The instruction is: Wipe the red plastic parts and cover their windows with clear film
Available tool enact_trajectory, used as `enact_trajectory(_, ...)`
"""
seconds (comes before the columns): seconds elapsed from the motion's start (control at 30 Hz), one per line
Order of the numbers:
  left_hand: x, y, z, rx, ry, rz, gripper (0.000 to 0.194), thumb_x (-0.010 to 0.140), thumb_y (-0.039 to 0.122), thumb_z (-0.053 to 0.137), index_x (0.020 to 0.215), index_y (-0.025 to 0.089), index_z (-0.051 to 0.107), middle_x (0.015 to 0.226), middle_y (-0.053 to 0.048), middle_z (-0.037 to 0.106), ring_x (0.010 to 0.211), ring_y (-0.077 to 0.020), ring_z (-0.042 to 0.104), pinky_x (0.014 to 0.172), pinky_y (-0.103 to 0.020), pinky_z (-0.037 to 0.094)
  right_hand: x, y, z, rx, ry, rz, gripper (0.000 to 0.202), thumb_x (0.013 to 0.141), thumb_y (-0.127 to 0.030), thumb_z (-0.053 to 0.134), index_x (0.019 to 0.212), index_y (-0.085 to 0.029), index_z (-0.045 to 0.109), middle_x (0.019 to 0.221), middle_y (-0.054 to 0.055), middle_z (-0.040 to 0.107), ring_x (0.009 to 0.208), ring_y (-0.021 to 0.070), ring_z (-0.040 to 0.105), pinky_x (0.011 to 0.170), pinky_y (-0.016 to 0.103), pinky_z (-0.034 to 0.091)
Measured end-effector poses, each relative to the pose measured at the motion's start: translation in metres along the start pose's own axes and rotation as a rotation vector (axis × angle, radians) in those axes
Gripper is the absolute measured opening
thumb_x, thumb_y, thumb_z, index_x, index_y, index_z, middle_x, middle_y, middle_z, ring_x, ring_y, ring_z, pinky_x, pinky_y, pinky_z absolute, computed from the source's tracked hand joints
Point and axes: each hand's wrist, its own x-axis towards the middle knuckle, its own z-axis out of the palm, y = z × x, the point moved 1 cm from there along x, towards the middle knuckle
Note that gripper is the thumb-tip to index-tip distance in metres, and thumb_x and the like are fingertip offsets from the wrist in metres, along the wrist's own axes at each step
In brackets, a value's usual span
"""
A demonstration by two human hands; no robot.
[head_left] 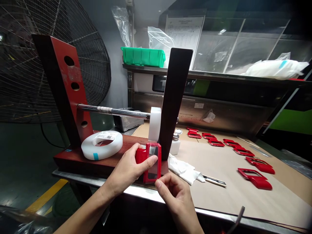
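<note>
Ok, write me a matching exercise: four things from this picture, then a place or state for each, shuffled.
Things:
1. Bin
2. Fan
3. Labelled roll
4. Left hand

Places or states:
A. holding a red frame
B. flat on the wooden base
C. on the shelf
D. behind the stand

Pairs: 1-C, 2-D, 3-B, 4-A.

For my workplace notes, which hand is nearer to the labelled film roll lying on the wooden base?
Left. The left hand holds the red frame just right of the labelled film roll; the right hand is farther right, at the frame's lower corner.
</note>
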Motion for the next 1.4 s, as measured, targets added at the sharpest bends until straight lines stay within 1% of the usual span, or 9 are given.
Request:
enact_trajectory(0.23, -0.001, 0.0, 0.0, 0.0, 0.018, 0.006, 0.036, 0.075, 0.052, 0.066, 0.084, 0.022, 0.048, 0.057, 0.008, 0.045, 0.047, -0.0106, 0.037, 0.039, -0.02, 0.028, 0.0, 0.0, 0.001, 0.009, 0.008, 0.002, 0.038, 0.077, -0.052, 0.064, 0.064, -0.018, 0.054, 0.056, -0.005, 0.042, 0.054, 0.0091, 0.033, 0.053, 0.025, 0.025)
enact_trajectory(0.53, -0.001, 0.001, 0.0, 0.018, 0.038, 0.017, 0.04, 0.076, 0.056, 0.066, 0.08, 0.021, 0.046, 0.06, 0.007, 0.048, 0.05, -0.0104, 0.04, 0.041, -0.019, 0.031, 0.0, -0.001, 0.001, 0.009, -0.002, 0.009, 0.038, 0.077, -0.052, 0.064, 0.064, -0.018, 0.054, 0.056, -0.005, 0.042, 0.054, 0.0088, 0.033, 0.053, 0.024, 0.025)
enact_trajectory(0.77, 0.0, 0.002, 0.0, 0.011, 0.045, 0.05, 0.04, 0.076, 0.054, 0.067, 0.08, 0.02, 0.048, 0.071, 0.004, 0.055, 0.063, -0.0124, 0.048, 0.053, -0.022, 0.04, 0.001, 0.002, 0.001, -0.017, -0.039, 0.002, 0.036, 0.081, -0.051, 0.06, 0.067, -0.018, 0.052, 0.057, -0.006, 0.039, 0.054, 0.0086, 0.031, 0.052, 0.025, 0.024)
enact_trajectory(1.03, 0.001, -0.001, 0.0, 0.015, 0.055, 0.062, 0.04, 0.075, 0.054, 0.068, 0.08, 0.019, 0.049, 0.075, 0.002, 0.057, 0.068, -0.015, 0.052, 0.061, -0.027, 0.044, -0.001, 0.004, -0.002, -0.226, -0.058, -0.067, 0.035, 0.086, -0.045, 0.053, 0.063, -0.02, 0.041, 0.056, -0.006, 0.037, 0.053, 0.0081, 0.032, 0.051, 0.023, 0.027)
enact_trajectory(1.13, 0.001, -0.001, 0.0, 0.002, 0.058, 0.056, 0.04, 0.074, 0.054, 0.068, 0.08, 0.019, 0.049, 0.075, 0.002, 0.059, 0.07, -0.0163, 0.054, 0.063, -0.029, 0.045, -0.004, 0.011, -0.004, -0.293, 0.04, -0.212, 0.026, 0.084, -0.034, 0.057, 0.069, -0.022, 0.04, 0.054, -0.009, 0.033, 0.049, 0.0072, 0.032, 0.048, 0.021, 0.028)
enact_trajectory(1.2, 0.001, -0.001, 0.0, -0.01, 0.056, 0.054, 0.041, 0.074, 0.054, 0.069, 0.081, 0.019, 0.05, 0.076, 0.001, 0.06, 0.071, -0.017, 0.055, 0.065, -0.029, 0.046, -0.004, 0.014, -0.007, -0.358, 0.078, -0.423, 0.007, 0.086, -0.025, 0.053, 0.085, -0.022, 0.047, 0.055, -0.01, 0.035, 0.046, 0.007, 0.034, 0.046, 0.02, 0.029)
enact_trajectory(1.23, 0.002, -0.001, 0.0, -0.014, 0.055, 0.054, 0.041, 0.074, 0.054, 0.069, 0.081, 0.019, 0.05, 0.076, 0.001, 0.061, 0.071, -0.0168, 0.054, 0.065, -0.029, 0.046, -0.003, 0.015, -0.008, -0.415, 0.072, -0.559, 0.011, 0.088, -0.019, 0.05, 0.098, -0.022, 0.051, 0.057, -0.009, 0.038, 0.046, 0.0072, 0.036, 0.046, 0.019, 0.03)
enact_trajectory(1.3, 0.002, -0.001, 0.0, -0.024, 0.05, 0.055, 0.041, 0.074, 0.054, 0.069, 0.081, 0.019, 0.049, 0.074, 0.002, 0.059, 0.069, -0.016, 0.053, 0.064, -0.028, 0.045, 0.0, 0.015, -0.011, -0.602, 0.039, -0.843, 0.038, 0.088, -0.011, 0.044, 0.125, -0.02, 0.048, 0.058, -0.007, 0.045, 0.045, 0.0084, 0.04, 0.046, 0.02, 0.033)
enact_trajectory(1.4, 0.002, -0.001, 0.0, -0.042, 0.045, 0.05, 0.04, 0.074, 0.053, 0.069, 0.079, 0.019, 0.049, 0.071, 0.004, 0.057, 0.067, -0.0148, 0.052, 0.062, -0.027, 0.043, 0.006, 0.016, -0.015, -0.946, 0.038, -1.102, 0.046, 0.088, -0.007, 0.04, 0.132, -0.018, 0.049, 0.056, -0.005, 0.049, 0.046, 0.0113, 0.044, 0.046, 0.024, 0.033)
